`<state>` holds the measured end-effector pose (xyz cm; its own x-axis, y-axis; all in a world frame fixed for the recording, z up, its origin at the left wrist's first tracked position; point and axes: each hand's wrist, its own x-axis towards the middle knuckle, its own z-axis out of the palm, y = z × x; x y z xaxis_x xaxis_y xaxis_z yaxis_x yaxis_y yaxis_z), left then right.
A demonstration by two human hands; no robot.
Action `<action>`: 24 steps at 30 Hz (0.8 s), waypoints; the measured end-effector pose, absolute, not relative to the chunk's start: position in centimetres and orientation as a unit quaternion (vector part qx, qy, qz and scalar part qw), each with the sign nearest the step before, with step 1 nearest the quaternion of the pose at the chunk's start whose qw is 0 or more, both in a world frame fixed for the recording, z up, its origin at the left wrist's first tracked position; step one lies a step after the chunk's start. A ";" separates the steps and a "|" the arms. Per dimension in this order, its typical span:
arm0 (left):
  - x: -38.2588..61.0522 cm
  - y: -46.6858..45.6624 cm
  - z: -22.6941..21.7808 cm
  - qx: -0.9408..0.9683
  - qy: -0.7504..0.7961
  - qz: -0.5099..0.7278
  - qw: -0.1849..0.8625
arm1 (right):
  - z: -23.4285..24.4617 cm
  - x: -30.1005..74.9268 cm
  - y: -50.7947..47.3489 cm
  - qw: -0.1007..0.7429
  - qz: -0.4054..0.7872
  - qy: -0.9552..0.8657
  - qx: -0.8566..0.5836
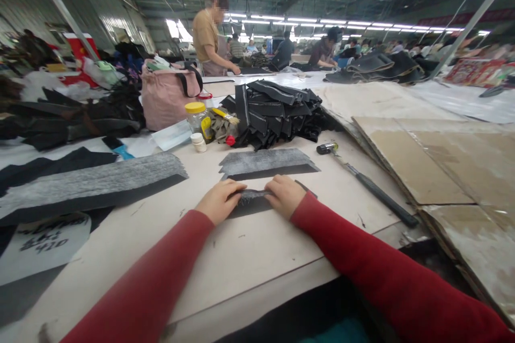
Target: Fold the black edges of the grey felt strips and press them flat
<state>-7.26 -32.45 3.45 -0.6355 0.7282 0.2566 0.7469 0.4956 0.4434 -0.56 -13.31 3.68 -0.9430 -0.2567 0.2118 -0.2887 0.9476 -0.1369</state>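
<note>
My left hand (pixel 219 201) and my right hand (pixel 285 195) rest close together on a narrow dark grey fabric strip (pixel 253 201) lying flat on the worktable (pixel 249 257). Both hands have their fingers curled and pressed onto the strip's top edge. Both arms wear red sleeves. Just beyond the strip lies a stack of grey felt-like strips (pixel 267 163). A hammer (pixel 368 185) with a black handle lies to the right of my right hand.
A heap of black cut pieces (pixel 277 112) sits behind. A yellow-lidded jar (pixel 196 116), a small white bottle (pixel 198 142), a brush and a pink bag (pixel 169 94) stand at the back left. Long grey strips (pixel 88 187) lie left. Cardboard sheets (pixel 426 166) cover the right. Other people work far behind.
</note>
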 end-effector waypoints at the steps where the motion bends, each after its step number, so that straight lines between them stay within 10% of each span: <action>1: -7.2 -32.3 3.4 -0.424 -0.864 -0.270 0.021 | 3.5 -0.6 -13.2 0.098 0.105 -0.978 0.149; 10: -6.9 -32.0 3.0 -0.434 -0.860 -0.264 0.038 | 2.8 -1.5 -13.7 0.100 0.205 -0.946 0.230; 24: -6.5 -33.2 3.9 -0.458 -0.879 -0.132 0.022 | 4.6 -1.7 -16.9 0.055 -0.003 -0.982 0.178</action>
<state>-6.49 -33.23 3.94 -0.5804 0.7987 0.1586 0.8101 0.5466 0.2122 -1.74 -16.92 4.61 -0.9304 -0.3508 0.1066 -0.3502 0.9364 0.0248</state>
